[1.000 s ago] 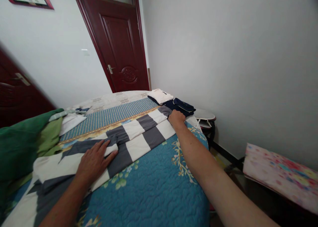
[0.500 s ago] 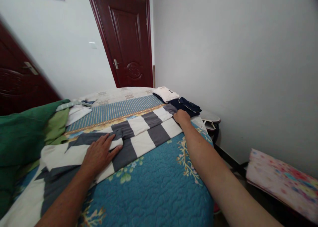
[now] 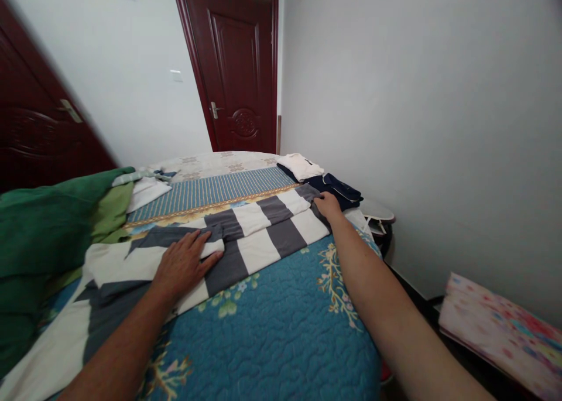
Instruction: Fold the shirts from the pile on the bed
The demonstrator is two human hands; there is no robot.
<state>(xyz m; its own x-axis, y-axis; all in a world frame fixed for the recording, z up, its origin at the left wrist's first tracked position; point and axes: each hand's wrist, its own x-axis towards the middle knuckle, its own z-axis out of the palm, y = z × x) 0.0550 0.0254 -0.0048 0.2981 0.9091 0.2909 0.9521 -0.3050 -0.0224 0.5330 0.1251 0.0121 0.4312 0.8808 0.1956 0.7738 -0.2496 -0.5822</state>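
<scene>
Grey-and-white striped sheet (image 3: 259, 237) lies folded into a long band across the bed (image 3: 272, 325), on top of the blue quilted cover (image 3: 281, 331). Long axis runs from lower left near the person up to the far right corner of the bed; the wide stripes cross the band. Far end points toward the dark navy garment (image 3: 338, 189), near end trails off the picture's lower left edge.

Left hand (image 3: 184, 265) flat on the sheet about mid-band, palm down, fingers spread loosely, pressing the fabric, not pinching. Right hand (image 3: 328, 205) at the far end of the band, arm stretched out, fingers curled onto the sheet's corner; cannot tell whether it pinches the cloth or just presses it.

Navy garment just beyond the right hand, touching or nearly touching the sheet's end. Folded white garment (image 3: 302, 165) behind it. Green blanket (image 3: 39, 225) heaped at left. Small stool (image 3: 377, 213) beside the bed's far corner. Floral cushion (image 3: 504, 331) at lower right, well apart. Red door (image 3: 243, 67) at the back.
</scene>
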